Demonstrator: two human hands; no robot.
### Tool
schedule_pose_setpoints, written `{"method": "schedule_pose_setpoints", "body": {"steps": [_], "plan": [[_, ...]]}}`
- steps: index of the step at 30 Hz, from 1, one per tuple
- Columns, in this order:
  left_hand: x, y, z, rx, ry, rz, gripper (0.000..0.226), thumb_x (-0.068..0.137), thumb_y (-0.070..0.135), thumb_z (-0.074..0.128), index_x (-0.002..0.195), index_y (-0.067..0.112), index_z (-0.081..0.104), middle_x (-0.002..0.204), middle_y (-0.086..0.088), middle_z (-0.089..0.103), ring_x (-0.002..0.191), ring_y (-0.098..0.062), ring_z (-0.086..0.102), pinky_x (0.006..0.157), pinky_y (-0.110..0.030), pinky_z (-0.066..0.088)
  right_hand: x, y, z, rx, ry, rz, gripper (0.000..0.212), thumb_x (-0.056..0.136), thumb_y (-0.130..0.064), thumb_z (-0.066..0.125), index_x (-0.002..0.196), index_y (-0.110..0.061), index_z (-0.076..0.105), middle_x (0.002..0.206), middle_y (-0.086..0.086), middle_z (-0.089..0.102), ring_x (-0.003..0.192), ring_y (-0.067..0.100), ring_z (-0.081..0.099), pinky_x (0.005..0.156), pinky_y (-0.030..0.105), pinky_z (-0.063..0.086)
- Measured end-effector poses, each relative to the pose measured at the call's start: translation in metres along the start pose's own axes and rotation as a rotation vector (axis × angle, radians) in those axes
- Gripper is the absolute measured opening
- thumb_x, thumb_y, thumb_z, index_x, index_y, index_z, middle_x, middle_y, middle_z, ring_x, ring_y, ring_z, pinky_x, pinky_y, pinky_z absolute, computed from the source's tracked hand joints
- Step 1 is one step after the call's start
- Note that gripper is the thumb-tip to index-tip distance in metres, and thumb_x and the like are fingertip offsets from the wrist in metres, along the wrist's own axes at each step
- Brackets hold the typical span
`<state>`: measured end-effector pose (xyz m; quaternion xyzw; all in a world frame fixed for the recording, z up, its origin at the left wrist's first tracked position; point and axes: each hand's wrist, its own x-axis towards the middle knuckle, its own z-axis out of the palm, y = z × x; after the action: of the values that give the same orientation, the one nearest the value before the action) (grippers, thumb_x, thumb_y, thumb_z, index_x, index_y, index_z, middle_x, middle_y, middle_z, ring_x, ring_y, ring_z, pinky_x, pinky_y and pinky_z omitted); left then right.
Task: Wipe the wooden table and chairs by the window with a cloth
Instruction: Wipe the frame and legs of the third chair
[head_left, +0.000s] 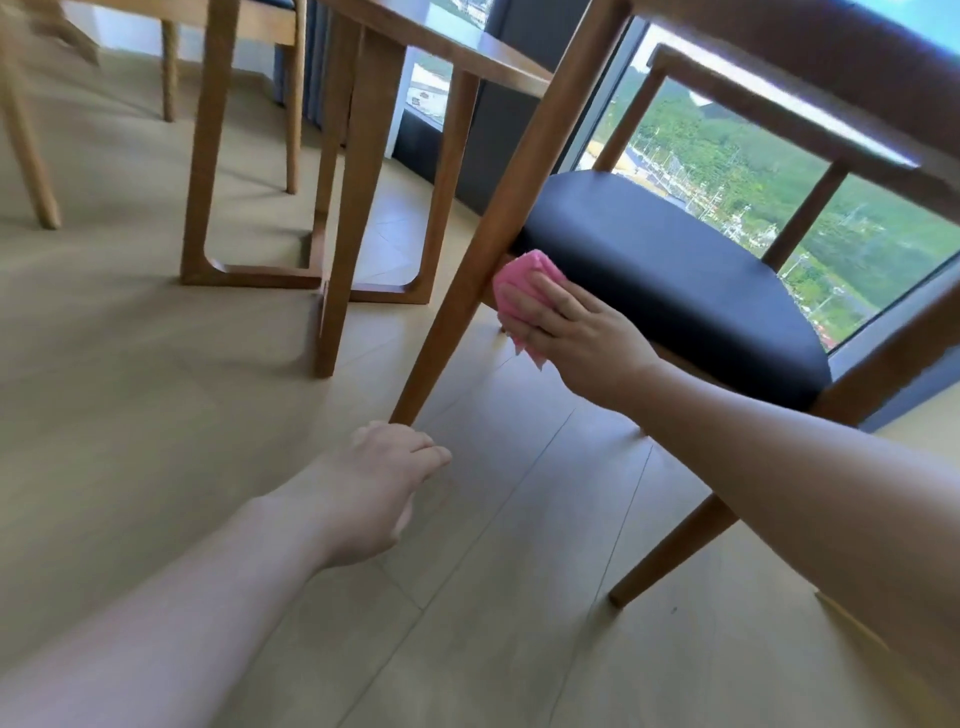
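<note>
**Cloth at the chair's seat rail**

From my feed, the right hand (576, 332) presses a pink cloth (519, 291) against the chair (675, 280) where the front leg (467, 275) meets the black seat. The cloth is bunched, its long axis running along the leg, down-left to up-right; it lies under the fingers (550, 306) and pokes out beyond the fingertips, towards the leg. Those fingers lie nearly straight, flat on the cloth. The left hand (384, 483) hovers near the leg's foot, fingers loosely curled, holding nothing. The worktop (447, 47) stands behind, by the window (727, 171).
</note>
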<state>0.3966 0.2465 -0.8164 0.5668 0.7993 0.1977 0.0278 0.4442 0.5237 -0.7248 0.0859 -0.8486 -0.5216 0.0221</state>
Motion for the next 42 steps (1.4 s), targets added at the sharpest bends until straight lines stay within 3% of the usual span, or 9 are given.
{"method": "schedule_pose_setpoints", "body": {"steps": [5, 11, 15, 19, 22, 30, 35, 42], "plan": [[0.002, -0.001, 0.001, -0.015, -0.007, -0.017, 0.055, 0.094, 0.016, 0.047, 0.146, 0.028, 0.032, 0.144, 0.011, 0.038, 0.132, -0.01, 0.031, 0.112, -0.025, 0.02, 0.021, -0.004, -0.006, 0.043, -0.02, 0.015, 0.067, 0.092, -0.023, 0.02, 0.152, -0.016, -0.007, 0.161, 0.008, -0.007, 0.145, 0.035, -0.017, 0.119, 0.049, 0.003], [0.01, 0.014, 0.003, -0.033, -0.024, 0.008, 0.055, 0.095, 0.017, 0.048, 0.146, 0.029, 0.031, 0.143, 0.011, 0.038, 0.132, -0.011, 0.031, 0.111, -0.027, 0.023, 0.006, -0.003, -0.006, 0.179, 0.01, -0.01, 0.061, 0.093, -0.018, 0.027, 0.152, -0.014, 0.008, 0.161, 0.007, 0.004, 0.147, 0.032, -0.009, 0.12, 0.048, -0.002], [0.018, 0.027, 0.004, -0.008, -0.039, 0.019, 0.056, 0.095, 0.018, 0.048, 0.146, 0.03, 0.03, 0.144, 0.011, 0.038, 0.133, -0.012, 0.03, 0.112, -0.029, 0.023, -0.04, 0.003, 0.006, 0.244, 0.035, -0.031, 0.06, 0.091, -0.011, 0.045, 0.149, -0.012, 0.027, 0.158, 0.009, 0.019, 0.147, 0.033, 0.005, 0.119, 0.047, 0.002], [0.032, 0.053, 0.007, 0.053, -0.027, 0.082, 0.057, 0.095, 0.022, 0.048, 0.147, 0.027, 0.025, 0.145, 0.009, 0.035, 0.133, -0.013, 0.029, 0.113, -0.029, 0.019, -0.111, 0.01, 0.022, 0.252, 0.028, -0.031, 0.06, 0.083, -0.009, 0.045, 0.142, -0.011, 0.038, 0.151, 0.012, 0.036, 0.143, 0.035, 0.022, 0.115, 0.054, 0.017], [0.041, 0.075, 0.013, 0.079, -0.045, 0.128, 0.058, 0.095, 0.025, 0.047, 0.148, 0.026, 0.023, 0.147, 0.007, 0.033, 0.135, -0.014, 0.027, 0.115, -0.03, 0.015, -0.162, 0.016, 0.031, 0.232, 0.012, -0.034, 0.062, 0.079, -0.007, 0.055, 0.14, -0.011, 0.044, 0.148, 0.012, 0.041, 0.14, 0.035, 0.027, 0.112, 0.055, 0.021], [0.052, 0.107, 0.027, 0.137, -0.115, 0.173, 0.062, 0.096, 0.025, 0.046, 0.15, 0.028, 0.016, 0.15, 0.007, 0.028, 0.137, -0.013, 0.021, 0.115, -0.028, 0.01, -0.241, 0.027, 0.041, 0.208, -0.034, -0.009, 0.077, 0.07, 0.0, 0.068, 0.138, -0.009, 0.034, 0.147, 0.014, 0.04, 0.14, 0.037, 0.029, 0.111, 0.057, 0.023], [0.048, 0.096, 0.027, 0.239, -0.141, 0.157, 0.064, 0.094, 0.025, 0.047, 0.15, 0.026, 0.015, 0.149, 0.004, 0.028, 0.137, -0.015, 0.022, 0.117, -0.034, 0.005, -0.226, 0.02, 0.042, 0.215, -0.051, 0.018, 0.077, 0.071, -0.005, 0.07, 0.141, -0.011, 0.04, 0.15, 0.013, 0.037, 0.142, 0.036, 0.024, 0.119, 0.051, 0.014], [0.026, 0.047, 0.008, 0.202, -0.08, -0.002, 0.06, 0.093, 0.022, 0.044, 0.148, 0.025, 0.019, 0.147, 0.004, 0.029, 0.137, -0.015, 0.022, 0.117, -0.036, 0.007, -0.126, 0.008, 0.025, 0.239, 0.055, 0.012, 0.066, 0.078, -0.012, 0.059, 0.14, -0.011, 0.037, 0.149, 0.012, 0.039, 0.141, 0.036, 0.026, 0.112, 0.056, 0.019]]}}
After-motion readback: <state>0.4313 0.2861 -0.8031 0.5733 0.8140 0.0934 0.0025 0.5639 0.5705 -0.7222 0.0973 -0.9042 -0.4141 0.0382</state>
